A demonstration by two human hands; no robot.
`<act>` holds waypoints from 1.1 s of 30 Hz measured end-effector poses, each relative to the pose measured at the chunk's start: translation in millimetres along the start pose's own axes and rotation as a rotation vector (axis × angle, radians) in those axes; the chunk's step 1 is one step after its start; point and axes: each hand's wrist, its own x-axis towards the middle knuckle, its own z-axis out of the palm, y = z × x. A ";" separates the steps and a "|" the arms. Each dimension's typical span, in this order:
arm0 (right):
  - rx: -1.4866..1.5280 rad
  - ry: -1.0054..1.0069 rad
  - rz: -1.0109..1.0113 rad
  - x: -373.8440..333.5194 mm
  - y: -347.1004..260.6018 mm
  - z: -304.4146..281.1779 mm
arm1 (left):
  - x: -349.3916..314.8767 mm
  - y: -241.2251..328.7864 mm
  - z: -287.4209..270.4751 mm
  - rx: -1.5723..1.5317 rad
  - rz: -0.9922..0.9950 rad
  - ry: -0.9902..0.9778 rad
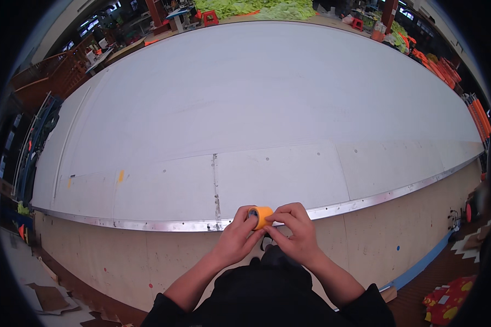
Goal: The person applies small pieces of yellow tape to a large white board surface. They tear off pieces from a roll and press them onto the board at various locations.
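Note:
A roll of orange-yellow tape [263, 216] is held in front of my body, just over the near metal edge of a wide white table [256, 98]. My left hand [235, 237] grips the roll from the left, fingers around its side and into the core opening. On the right, my right hand [294, 231] pinches at the roll's outer face with thumb and fingertips. Whether a tape end is lifted between those fingertips is too small to make out.
A metal strip [147, 225] runs along the table's near edge. Two yellow marks, one being a tape piece [121, 175], lie on the left. Bright green fabric [256, 7] and a red stool [210, 18] stand beyond the far edge. Patterned red-yellow cloth [448, 300] lies low right.

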 end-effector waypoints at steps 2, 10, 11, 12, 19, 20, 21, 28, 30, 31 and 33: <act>-0.029 -0.022 -0.086 23.5 6.4 0.1 | 11.6 -2.9 -2.7 0.083 -0.005 0.029; 0.028 -0.134 -0.107 89.0 50.6 -7.2 | 72.3 -5.5 -10.5 0.296 -0.061 0.112; 0.039 -0.153 -0.104 96.4 55.7 -9.0 | 78.9 -7.3 -10.3 0.317 -0.057 0.120; 0.048 -0.171 -0.106 101.6 60.1 -10.5 | 83.1 -10.2 -9.0 0.317 -0.070 0.117; 0.158 -0.058 -0.053 116.1 95.7 -2.0 | 121.9 -17.2 -13.1 0.294 -0.061 0.127; 0.130 -0.044 -0.059 118.6 99.6 -0.6 | 127.4 -17.8 -15.0 0.298 -0.061 0.119; 0.109 -0.035 -0.096 120.7 103.8 1.0 | 130.6 -20.4 -16.0 0.306 -0.068 0.119; 0.012 -0.081 -0.188 147.9 108.9 5.0 | 137.9 -36.9 -33.1 0.337 -0.076 0.095; -0.007 -0.068 -0.194 151.6 107.7 10.9 | 138.1 -39.3 -40.1 0.341 -0.073 0.101; -0.040 -0.061 -0.214 154.1 106.0 14.2 | 138.0 -39.7 -44.5 0.348 -0.067 0.107; -0.107 -0.070 -0.250 158.9 101.7 20.4 | 136.1 -43.2 -52.4 0.364 -0.064 0.112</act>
